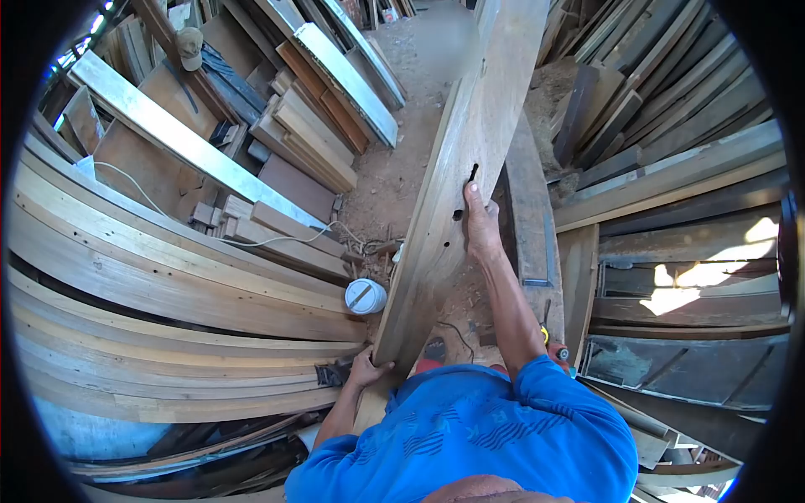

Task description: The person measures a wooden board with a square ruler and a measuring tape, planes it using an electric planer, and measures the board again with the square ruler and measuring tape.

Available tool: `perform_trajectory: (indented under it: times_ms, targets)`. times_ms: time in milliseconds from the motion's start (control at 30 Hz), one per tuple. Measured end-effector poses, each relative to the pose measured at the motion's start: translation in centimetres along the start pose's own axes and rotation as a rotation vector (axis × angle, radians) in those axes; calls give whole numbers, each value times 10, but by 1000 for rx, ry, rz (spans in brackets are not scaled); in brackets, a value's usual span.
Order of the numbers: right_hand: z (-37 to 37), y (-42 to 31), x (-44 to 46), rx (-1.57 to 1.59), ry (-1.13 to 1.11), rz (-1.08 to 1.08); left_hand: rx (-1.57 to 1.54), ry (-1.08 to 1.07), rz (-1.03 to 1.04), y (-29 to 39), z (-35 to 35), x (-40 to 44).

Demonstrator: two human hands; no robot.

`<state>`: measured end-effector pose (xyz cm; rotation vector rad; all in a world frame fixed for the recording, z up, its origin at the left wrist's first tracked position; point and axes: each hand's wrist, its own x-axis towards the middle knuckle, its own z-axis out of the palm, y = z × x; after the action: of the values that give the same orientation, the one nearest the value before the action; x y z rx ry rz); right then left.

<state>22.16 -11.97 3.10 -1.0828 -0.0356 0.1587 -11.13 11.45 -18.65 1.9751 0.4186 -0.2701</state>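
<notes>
A long, wide wooden board [436, 193] with a keyhole slot and two round holes runs from near the body up to the top of the view. My right hand [482, 222] grips its right edge beside the holes, thumb on the face and the other fingers hidden behind. Lower down, my left hand [367, 369] holds the near left corner of the board, its thumb against the wood and its other fingers partly hidden.
A white bucket [366, 297] with a stick across it stands left of the board. Long stacked planks [168, 277] fill the left side. On the right are a bench plank [537, 201] with a metal square [549, 251], and more timber [671, 172].
</notes>
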Motion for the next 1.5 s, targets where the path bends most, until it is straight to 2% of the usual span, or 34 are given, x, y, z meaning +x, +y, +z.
perform_trajectory:
  times_ms: [200, 300, 567, 667, 800, 933, 1033, 1167, 1367, 1500]
  targets:
    - [-18, 62, 15, -79, 161, 140, 26, 54, -86, -37, 11, -25]
    - [-17, 79, 16, -138, 326, 252, 40, 80, -128, -48, 10, -16]
    - [-50, 84, 45, -133, 288, 181, -103, -35, -111, -27, 14, 24]
    - [-55, 66, 71, -163, 308, 138, -16, -14, -49, -33, 17, 47]
    - [-50, 32, 108, -148, 251, 42, -126, -66, 25, 31, 2, 72]
    - [-55, 14, 134, -74, 160, 40, -145, -55, 89, 66, -6, 80]
    - [-54, 5, 136, -73, 237, 75, -125, -87, 96, 94, -11, 70]
    - [-76, 33, 140, -38, 214, 134, -72, -172, 92, 95, -13, 50]
    - [-92, 78, 128, -10, 210, 305, -271, -193, -29, 98, -7, 9]
    - [-102, 118, 119, 6, 192, 366, -297, -232, -99, 98, -8, -6]
